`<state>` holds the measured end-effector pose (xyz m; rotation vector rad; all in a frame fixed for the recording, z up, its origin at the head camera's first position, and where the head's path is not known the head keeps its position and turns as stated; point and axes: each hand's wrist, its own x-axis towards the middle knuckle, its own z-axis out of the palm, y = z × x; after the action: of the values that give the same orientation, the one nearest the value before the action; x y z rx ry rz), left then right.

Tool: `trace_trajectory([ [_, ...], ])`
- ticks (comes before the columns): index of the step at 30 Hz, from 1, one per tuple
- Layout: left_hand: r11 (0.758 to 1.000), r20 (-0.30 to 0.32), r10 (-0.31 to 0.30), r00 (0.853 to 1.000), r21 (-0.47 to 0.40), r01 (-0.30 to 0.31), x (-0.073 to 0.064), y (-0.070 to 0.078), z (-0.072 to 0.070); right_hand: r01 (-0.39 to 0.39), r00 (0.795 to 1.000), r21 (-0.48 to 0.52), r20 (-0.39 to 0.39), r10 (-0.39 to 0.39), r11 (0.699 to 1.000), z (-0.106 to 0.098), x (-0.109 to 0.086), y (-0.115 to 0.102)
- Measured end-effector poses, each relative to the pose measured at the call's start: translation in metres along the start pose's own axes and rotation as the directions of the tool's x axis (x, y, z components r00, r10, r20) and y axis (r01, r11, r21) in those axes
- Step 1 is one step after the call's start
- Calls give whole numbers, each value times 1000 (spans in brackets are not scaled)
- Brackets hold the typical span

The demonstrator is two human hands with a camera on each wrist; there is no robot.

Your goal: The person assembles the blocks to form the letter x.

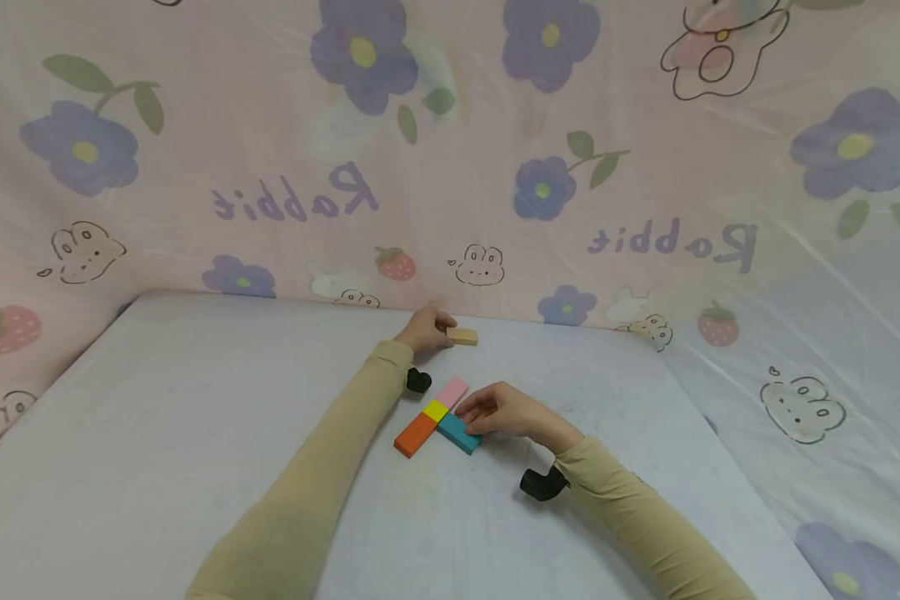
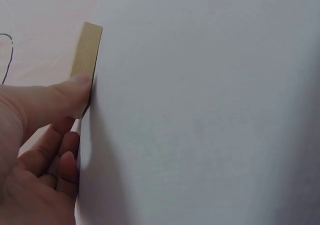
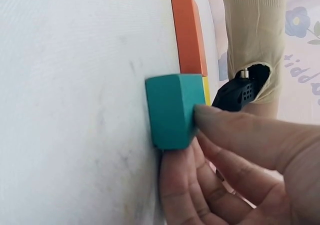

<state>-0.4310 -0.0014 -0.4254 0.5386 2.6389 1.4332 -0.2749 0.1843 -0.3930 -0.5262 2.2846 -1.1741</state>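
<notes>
At the far side of the table my left hand (image 1: pixel 424 332) pinches a plain wooden block (image 1: pixel 463 337) by one end. In the left wrist view the thumb lies along that block (image 2: pixel 87 50), and its far end sticks out past the fingertips. Closer in, my right hand (image 1: pixel 516 408) grips a teal block (image 1: pixel 457 432), thumb on top and fingers at its side in the right wrist view. One end of the teal block meets a small yellow block (image 1: pixel 436 411). An orange block (image 1: pixel 416 436) and a pink block (image 1: pixel 453 392) extend from the yellow one in line.
The white table (image 1: pixel 165 417) is backed by a hanging pink printed cloth (image 1: pixel 450 150), which also rises at both sides. Black wrist devices stick out beneath the left cuff (image 1: pixel 418 381) and the right cuff (image 1: pixel 543 483).
</notes>
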Motion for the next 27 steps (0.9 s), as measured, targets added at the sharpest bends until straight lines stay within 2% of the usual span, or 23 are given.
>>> trace_trajectory([
  [14,998,-34,42,999,-47,-43,-14,-6,-19,-14,1000,-12,-7,14,1000,-3,-1,0],
  [17,997,-28,52,998,-63,-53,-19,-7,-24,-16,1000,-14,-11,16,1000,-4,0,0],
  [21,995,-12,37,999,-88,-38,-25,-10,-34,-12,1000,-4,-11,12,1000,-4,0,1],
  [27,995,33,60,998,-85,-57,-35,-19,-56,-6,1000,4,-6,6,1000,-2,0,1],
])
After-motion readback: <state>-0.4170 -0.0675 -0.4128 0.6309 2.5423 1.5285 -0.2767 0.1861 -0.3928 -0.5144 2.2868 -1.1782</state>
